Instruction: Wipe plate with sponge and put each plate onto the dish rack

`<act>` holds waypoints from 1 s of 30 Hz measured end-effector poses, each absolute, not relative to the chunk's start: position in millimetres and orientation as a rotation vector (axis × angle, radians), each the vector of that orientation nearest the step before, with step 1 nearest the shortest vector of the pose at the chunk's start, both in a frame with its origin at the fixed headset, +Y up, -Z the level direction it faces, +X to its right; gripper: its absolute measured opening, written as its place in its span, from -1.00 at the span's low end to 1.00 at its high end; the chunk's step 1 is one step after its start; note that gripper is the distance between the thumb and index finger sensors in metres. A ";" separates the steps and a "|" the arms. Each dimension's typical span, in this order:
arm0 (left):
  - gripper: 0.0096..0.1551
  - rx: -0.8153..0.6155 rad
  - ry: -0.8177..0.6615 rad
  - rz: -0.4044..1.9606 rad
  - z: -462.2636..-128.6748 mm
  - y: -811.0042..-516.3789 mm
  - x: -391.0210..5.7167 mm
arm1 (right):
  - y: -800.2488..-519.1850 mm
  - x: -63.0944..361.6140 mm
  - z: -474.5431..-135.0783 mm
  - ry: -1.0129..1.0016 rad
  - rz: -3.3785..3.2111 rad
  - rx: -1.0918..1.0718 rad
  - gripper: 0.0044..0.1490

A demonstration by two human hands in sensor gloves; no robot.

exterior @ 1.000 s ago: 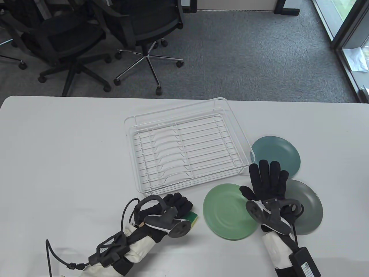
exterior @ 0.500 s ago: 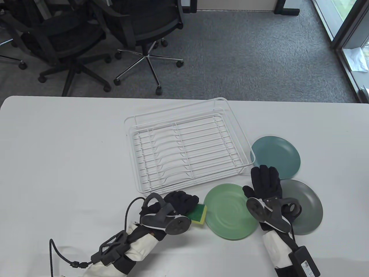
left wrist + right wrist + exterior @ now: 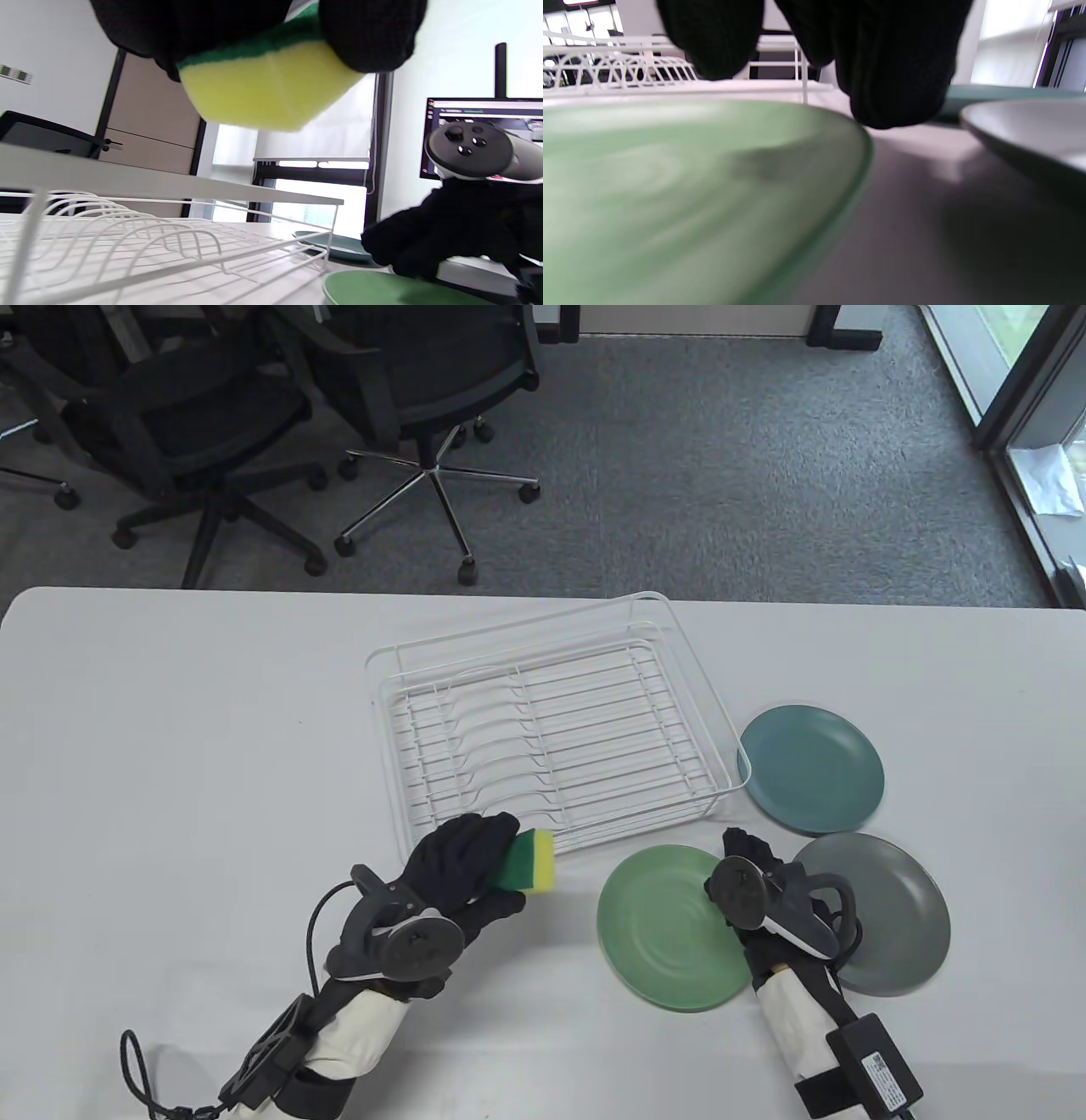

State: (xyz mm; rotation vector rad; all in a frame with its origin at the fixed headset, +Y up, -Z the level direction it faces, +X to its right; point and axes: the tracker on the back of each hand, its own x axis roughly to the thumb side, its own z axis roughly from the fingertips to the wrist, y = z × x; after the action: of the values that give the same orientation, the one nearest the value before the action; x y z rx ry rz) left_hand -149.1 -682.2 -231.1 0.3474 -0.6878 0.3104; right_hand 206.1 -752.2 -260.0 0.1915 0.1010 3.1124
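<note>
My left hand [image 3: 507, 864] holds a yellow and green sponge [image 3: 536, 865] off the table, just in front of the white wire dish rack [image 3: 543, 738]. The left wrist view has the sponge [image 3: 263, 93] pinched between thumb and fingers above the rack [image 3: 169, 186]. A light green plate [image 3: 670, 929] lies flat on the table. My right hand [image 3: 734, 861] hangs over its right rim with fingers bent down. In the right wrist view the fingers [image 3: 895, 63] stand a little above the green plate [image 3: 691, 178] with a gap showing.
A teal plate [image 3: 810, 768] lies right of the rack, and a grey plate [image 3: 882, 912] sits just right of my right hand. The rack holds nothing. Office chairs [image 3: 254, 415] stand beyond the table's far edge.
My left hand lifted the sponge off the table and drew back left, turning palm sideways. My right hand pulled back from the teal plate and bent its fingers down at the green plate's rim.
</note>
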 end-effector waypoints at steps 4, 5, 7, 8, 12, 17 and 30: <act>-0.06 0.354 -0.628 0.358 -236.0 -683.0 -163.1 | -760.2 204.9 -262.1 0.235 3.140 0.179 0.02; -0.06 0.354 -0.618 0.366 -236.8 -683.4 -165.5 | -762.2 204.5 -262.7 0.261 3.149 0.178 0.02; -0.06 0.354 -0.601 0.374 -238.3 -684.5 -169.3 | -765.7 203.2 -263.6 0.312 3.160 0.177 0.03; -0.06 0.353 -0.591 0.375 -239.2 -685.3 -171.4 | -767.4 202.0 -264.2 0.337 3.176 0.172 0.03; -0.06 0.347 -0.569 0.373 -242.4 -688.4 -176.5 | -771.6 197.8 -267.0 0.371 3.218 0.157 -0.02; -0.05 0.345 -0.552 0.379 -244.7 -690.7 -180.2 | -774.7 203.5 -269.9 0.375 3.147 0.104 -0.12; -0.06 0.343 -0.525 0.384 -246.7 -690.1 -184.8 | -754.6 228.1 -268.3 0.172 2.674 0.070 -0.50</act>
State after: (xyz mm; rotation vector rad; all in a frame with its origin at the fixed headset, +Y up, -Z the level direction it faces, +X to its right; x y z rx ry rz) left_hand -184.8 -690.1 -246.7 0.3430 -0.5252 0.3839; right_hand 228.1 -754.6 -268.3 0.0698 0.1720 2.6742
